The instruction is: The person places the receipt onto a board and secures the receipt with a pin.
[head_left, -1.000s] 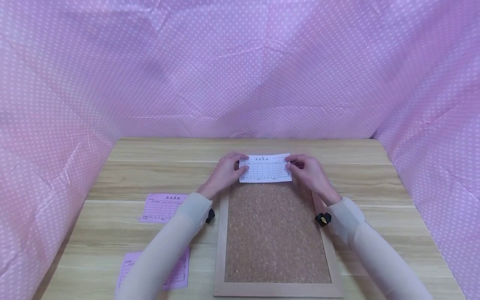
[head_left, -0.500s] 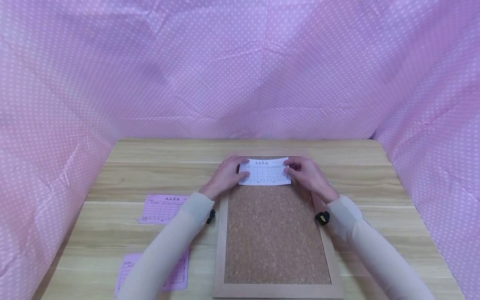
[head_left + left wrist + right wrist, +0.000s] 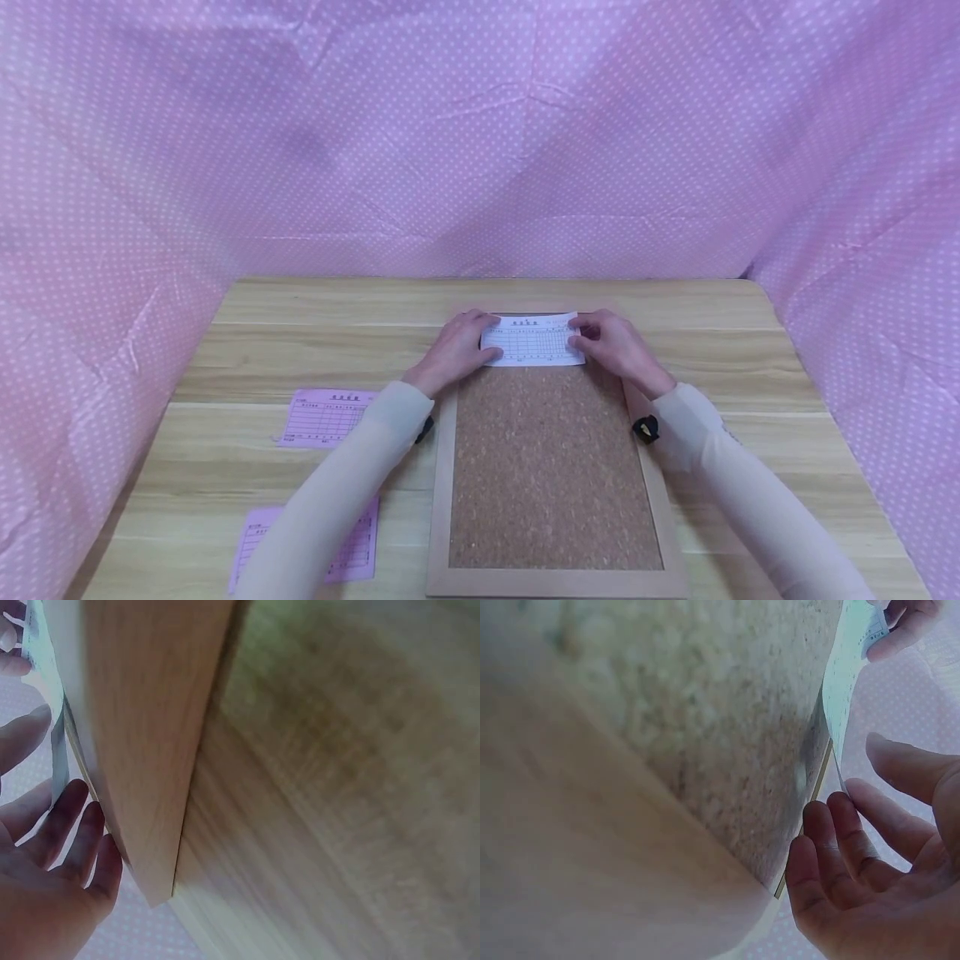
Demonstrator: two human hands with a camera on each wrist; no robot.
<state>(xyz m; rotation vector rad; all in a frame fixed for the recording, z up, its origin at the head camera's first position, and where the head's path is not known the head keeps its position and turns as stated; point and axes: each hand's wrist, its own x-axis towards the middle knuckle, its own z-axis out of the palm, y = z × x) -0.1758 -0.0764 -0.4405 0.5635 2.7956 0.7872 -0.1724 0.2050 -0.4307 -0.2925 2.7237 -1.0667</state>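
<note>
A white printed form slip (image 3: pixel 531 342) lies over the far end of the cork board (image 3: pixel 555 467), slightly bowed. My left hand (image 3: pixel 457 346) holds its left edge, thumb on the printed face. At the right edge my right hand (image 3: pixel 611 343) grips it the same way, its thumb near the middle of that side. In the left wrist view the slip (image 3: pixel 54 697) runs between thumb and fingers, close to the board's wooden frame (image 3: pixel 150 735). The right wrist view shows the slip (image 3: pixel 844 682) curving by the cork, with fingertips (image 3: pixel 840 806) at its near corner.
Two pink printed slips lie on the wooden table (image 3: pixel 202 467) to the left: the farther one (image 3: pixel 322 417) and a nearer one (image 3: pixel 352 554) partly covered by the left sleeve. Pink dotted cloth (image 3: pixel 480 150) hangs around the back and sides.
Both hands lower the white slip slightly toward the board's far end, then shift it a little away and to the right. The board and pink slips stay in place.
</note>
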